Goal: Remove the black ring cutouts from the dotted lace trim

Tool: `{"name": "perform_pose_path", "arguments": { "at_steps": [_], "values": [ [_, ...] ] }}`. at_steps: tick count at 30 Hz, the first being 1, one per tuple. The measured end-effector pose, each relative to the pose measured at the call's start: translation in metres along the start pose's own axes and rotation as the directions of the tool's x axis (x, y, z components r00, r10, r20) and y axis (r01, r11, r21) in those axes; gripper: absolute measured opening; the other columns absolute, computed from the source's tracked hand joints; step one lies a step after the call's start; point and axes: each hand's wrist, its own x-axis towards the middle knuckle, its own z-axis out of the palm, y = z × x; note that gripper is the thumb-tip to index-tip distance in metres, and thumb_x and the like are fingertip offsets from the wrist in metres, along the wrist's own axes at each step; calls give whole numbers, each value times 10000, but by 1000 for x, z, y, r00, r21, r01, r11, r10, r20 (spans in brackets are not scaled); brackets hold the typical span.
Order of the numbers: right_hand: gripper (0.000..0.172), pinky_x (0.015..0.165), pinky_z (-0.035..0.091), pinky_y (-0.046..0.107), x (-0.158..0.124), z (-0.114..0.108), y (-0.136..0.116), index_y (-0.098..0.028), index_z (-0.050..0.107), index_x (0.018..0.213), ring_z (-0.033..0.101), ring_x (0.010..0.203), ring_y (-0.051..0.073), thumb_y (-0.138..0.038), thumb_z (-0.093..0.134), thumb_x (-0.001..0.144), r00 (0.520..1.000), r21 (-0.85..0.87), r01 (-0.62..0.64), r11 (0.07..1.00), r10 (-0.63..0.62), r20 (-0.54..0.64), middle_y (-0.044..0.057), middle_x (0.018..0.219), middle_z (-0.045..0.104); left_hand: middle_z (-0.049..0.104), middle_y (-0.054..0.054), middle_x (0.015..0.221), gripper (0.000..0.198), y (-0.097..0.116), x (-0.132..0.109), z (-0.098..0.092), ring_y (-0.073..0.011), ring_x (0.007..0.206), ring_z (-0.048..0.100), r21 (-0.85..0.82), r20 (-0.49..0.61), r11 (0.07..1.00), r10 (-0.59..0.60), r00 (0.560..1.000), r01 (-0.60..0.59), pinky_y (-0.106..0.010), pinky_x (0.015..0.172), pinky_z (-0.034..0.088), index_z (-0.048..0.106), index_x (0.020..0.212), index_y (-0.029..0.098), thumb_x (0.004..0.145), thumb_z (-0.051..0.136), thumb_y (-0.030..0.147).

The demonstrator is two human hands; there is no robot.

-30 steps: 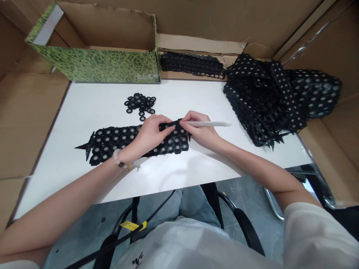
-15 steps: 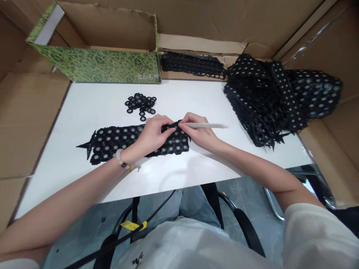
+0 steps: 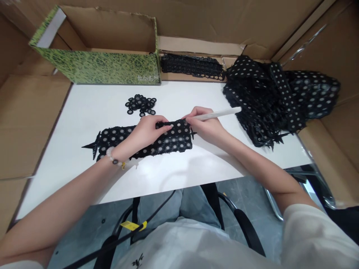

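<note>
A black rubber-like sheet with rows of round rings and pale centres lies on the white table. My left hand rests over its middle, thumb and fingers closed on its far edge. My right hand is at the sheet's far right corner, gripping a slim white pen-like stick that points up to the right. The stick's lower end is hidden by my fingers. Beyond the sheet lies a small pile of loose black rings.
At the back left stands a green-patterned open box. Beside it lies a stack of black perforated strips. A large heap of black dotted sheets covers the back right. Cardboard walls enclose the white table.
The sheet has shifted slightly to the right. My left hand has slid a little left, while my right hand has moved right along the far edge, its stick now tilted higher.
</note>
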Motion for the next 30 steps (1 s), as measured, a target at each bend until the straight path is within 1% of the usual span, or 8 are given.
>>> {"name": "perform_pose_path", "arguments": {
  "at_steps": [3,5,7,9,11,16,22,30],
  "values": [
    [199,960,501,408,1,0,2,-203,655,781,702,1092,252,-358,763,841,997,105,37,994,-44,58,87,1125,773,824,-61,983,309,2,-1,6,-263,936,716,-78,1,996,32,999,-32,-349,880,501,773,917,196,889,667,485],
    [203,993,492,415,0,4,5,-204,659,794,699,1113,250,-366,768,852,993,87,47,995,-56,108,86,1130,774,829,-59,1008,312,3,-3,10,-265,963,725,-108,7,993,52,999,-51,-346,891,508,782,935,198,892,666,484],
    [209,918,498,390,-2,7,6,-207,656,804,698,995,230,-381,746,875,991,22,44,999,-47,126,64,1008,770,831,-56,1010,309,3,-3,12,-266,972,731,-115,9,992,62,998,-60,-345,893,512,786,940,202,900,660,481],
    [217,814,476,354,-4,8,6,-209,650,806,657,861,203,-394,722,894,993,-64,41,997,-34,115,34,881,735,830,-57,1003,304,3,-4,13,-267,974,733,-116,2,991,64,998,-63,-346,893,514,786,940,203,901,659,476],
    [224,750,438,333,-5,8,5,-209,645,799,607,793,185,-399,707,901,994,-132,48,990,-34,106,15,813,698,828,-61,995,304,2,-4,13,-268,964,732,-119,2,991,61,998,-60,-348,889,516,782,939,201,895,659,476],
    [224,704,396,316,-5,7,3,-203,651,803,563,749,167,-397,703,903,992,-157,68,985,-50,114,3,787,670,825,-72,997,313,5,-3,14,-270,949,725,-130,19,991,37,999,-34,-358,866,517,771,953,191,892,629,464],
    [235,703,392,321,-6,13,3,-209,624,800,562,750,173,-406,675,918,995,-165,76,983,-63,82,8,793,670,815,-77,983,332,10,-6,15,-260,891,705,-126,2,992,16,1000,-16,-348,793,512,773,983,180,892,622,462],
    [225,716,411,324,-7,16,2,-214,621,798,598,774,182,-397,673,919,995,-162,74,984,-62,75,9,801,687,825,-70,1016,328,11,-5,14,-271,954,722,-159,48,985,79,996,-71,-354,859,527,784,996,195,896,626,465]
  ]
}}
